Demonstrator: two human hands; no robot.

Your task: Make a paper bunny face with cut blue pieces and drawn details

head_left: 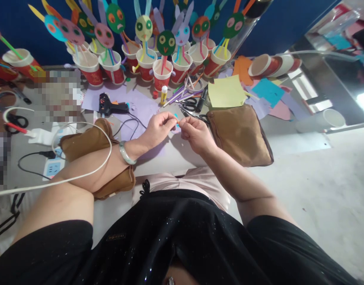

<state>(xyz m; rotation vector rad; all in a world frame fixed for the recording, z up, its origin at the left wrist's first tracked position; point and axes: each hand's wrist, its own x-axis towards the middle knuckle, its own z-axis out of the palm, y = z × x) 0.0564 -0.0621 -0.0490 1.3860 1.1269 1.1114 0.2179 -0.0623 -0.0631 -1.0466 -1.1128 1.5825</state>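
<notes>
My left hand and my right hand meet fingertip to fingertip over the front of the table. Both are closed in a pinch on a small orange piece, probably paper, mostly covered by the fingers. Just beneath them lies a light purple paper piece with blue spots, partly hidden. Beyond the hands stand a yellow glue stick and its red cap. A black glue gun rests on purple paper left of centre. Black-handled scissors and a black marker lie nearby.
Red-and-white paper cups with rabbit-faced paper figures line the back. Brown cushions lie on both sides of the hands. A white cable loops across my left arm near a power strip. Coloured paper is piled at right.
</notes>
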